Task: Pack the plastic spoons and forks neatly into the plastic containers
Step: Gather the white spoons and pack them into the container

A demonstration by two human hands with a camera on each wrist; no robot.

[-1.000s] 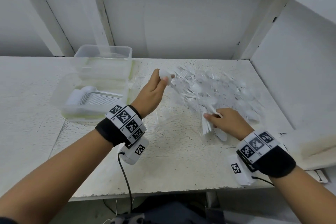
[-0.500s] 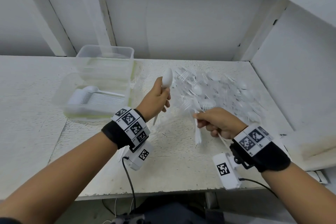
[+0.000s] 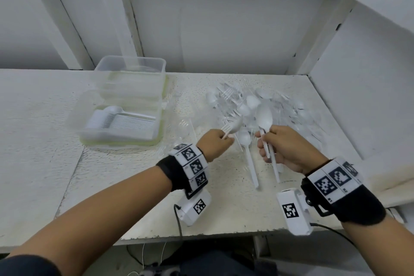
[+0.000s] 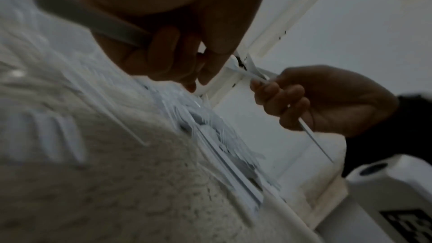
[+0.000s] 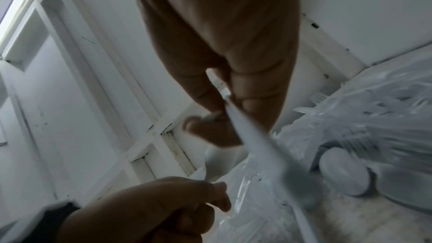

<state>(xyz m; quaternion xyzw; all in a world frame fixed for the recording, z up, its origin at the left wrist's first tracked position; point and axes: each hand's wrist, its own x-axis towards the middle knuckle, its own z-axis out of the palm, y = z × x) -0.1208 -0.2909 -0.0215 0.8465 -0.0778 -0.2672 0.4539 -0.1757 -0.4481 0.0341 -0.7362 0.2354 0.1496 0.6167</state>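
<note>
Two hands, both raised above the white table point(image 3: 56, 141). Left hand point(image 3: 215, 142): fingers curled round the handle of one white spoon point(image 3: 235, 127), bowl pointing toward the heap. Right hand point(image 3: 283, 149): fingers clenched round a small bundle of spoons point(image 3: 265, 120), bowls up, handles hanging below the fist; at least two handles are visible, exact count cannot be told. One loose spoon point(image 3: 247, 152) lies flat on the table between the two hands, handle toward the near edge. One heap of cutlery point(image 3: 257, 105), white spoons and clear forks mixed, far too tangled to count, spreads over the right rear of the table up to the side wall point(image 3: 363, 87). Two clear plastic containers: near container point(image 3: 89, 136) holds one tidy row of stacked white spoons point(image 3: 121, 119) lying on their sides; far container point(image 3: 132, 69) stands just behind it, touching or nearly so, contents not discernible. Both sit left of the hands, well apart from the heap. Open table surface lies left of the containers and along the near edge in front of both wrists. Rear wall point(image 3: 224, 29) closes the back; the side wall closes the right.
</note>
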